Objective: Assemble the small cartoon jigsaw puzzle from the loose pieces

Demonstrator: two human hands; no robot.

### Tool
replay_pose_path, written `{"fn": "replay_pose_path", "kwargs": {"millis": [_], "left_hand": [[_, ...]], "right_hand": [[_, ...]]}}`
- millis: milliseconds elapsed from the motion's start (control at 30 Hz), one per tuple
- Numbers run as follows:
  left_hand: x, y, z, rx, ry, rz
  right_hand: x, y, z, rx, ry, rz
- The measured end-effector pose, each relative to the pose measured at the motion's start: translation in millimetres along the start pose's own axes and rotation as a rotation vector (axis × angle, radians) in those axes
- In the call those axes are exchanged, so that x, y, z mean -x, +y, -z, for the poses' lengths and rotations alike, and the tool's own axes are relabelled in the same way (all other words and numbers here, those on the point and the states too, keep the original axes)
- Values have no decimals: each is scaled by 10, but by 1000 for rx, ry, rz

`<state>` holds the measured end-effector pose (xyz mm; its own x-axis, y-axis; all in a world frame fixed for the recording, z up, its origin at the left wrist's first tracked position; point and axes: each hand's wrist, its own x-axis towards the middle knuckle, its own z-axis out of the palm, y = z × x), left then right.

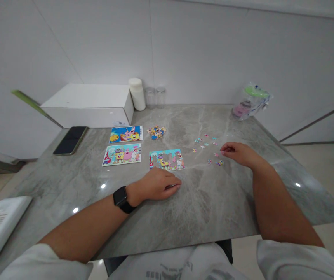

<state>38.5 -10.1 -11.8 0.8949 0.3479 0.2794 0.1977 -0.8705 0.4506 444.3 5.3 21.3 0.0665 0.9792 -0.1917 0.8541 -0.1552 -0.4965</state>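
A partly assembled jigsaw puzzle lies on the table, with gaps in its middle that show grey. Just below it rests my left hand, its fingers curled and thumb drawn in. Whatever it may hold is too small to make out. To the right, my right hand pinches at the edge of several scattered puzzle pieces; a small pale pink puzzle piece seems to show at its fingertips. A small cluster of pieces lies just beneath that hand. Left of the puzzle is a matching picture card.
Behind that card lies another picture card, beside a heap of puzzle pieces. Farther back stand a white box, a white bottle and two glasses. A phone lies left; a plastic-wrapped cup stands back right.
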Motion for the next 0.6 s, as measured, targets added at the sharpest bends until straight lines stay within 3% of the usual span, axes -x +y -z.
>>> {"fn": "replay_pose_path", "kwargs": {"millis": [133, 233, 367, 467, 600], "left_hand": [[9, -2, -25, 8, 4, 1], [7, -6, -24, 5, 7, 26], [-6, -66, 37, -64, 158, 226], [-12, -172, 103, -67, 334, 430], [-16, -325, 132, -28, 459, 533]], "right_hand": [[-3, -455, -57, -268, -21, 89], [-43, -856, -171, -375, -121, 155], [-123, -1286, -493, -534, -209, 192], [-179, -1431, -838, -669, -206, 248], [-211, -1424, -1227, -875, -94, 247]]}}
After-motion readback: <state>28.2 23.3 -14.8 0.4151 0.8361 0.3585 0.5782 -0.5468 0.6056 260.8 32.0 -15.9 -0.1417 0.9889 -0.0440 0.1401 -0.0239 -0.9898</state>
